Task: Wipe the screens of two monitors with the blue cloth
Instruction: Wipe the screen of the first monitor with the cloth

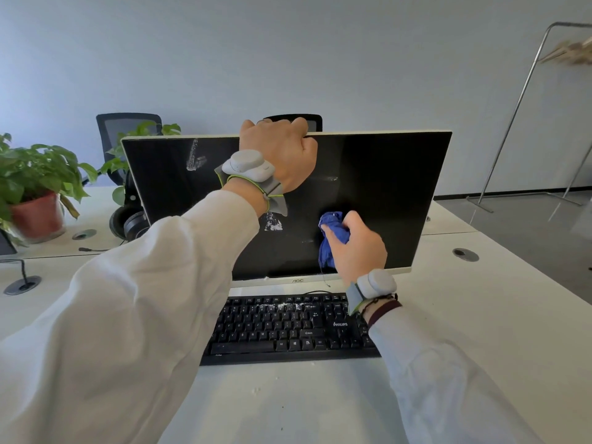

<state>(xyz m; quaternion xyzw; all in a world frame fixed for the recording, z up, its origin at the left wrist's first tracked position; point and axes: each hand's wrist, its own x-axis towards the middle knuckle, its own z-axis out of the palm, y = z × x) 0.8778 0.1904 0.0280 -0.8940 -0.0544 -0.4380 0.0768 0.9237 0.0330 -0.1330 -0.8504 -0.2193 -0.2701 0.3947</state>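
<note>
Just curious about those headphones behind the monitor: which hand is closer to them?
The left. The left hand grips the monitor at its top edge, up and right of the headphones. The right hand, holding the blue cloth, is farther right.

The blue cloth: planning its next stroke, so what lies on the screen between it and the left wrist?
In the head view, a white smudge patch lies on the screen between the blue cloth and the left wrist.

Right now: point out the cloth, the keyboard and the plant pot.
cloth (330, 238): head view, bunched blue fabric by the right hand.
keyboard (282, 328): head view, middle keys.
plant pot (35, 216): head view, red front wall.
</note>
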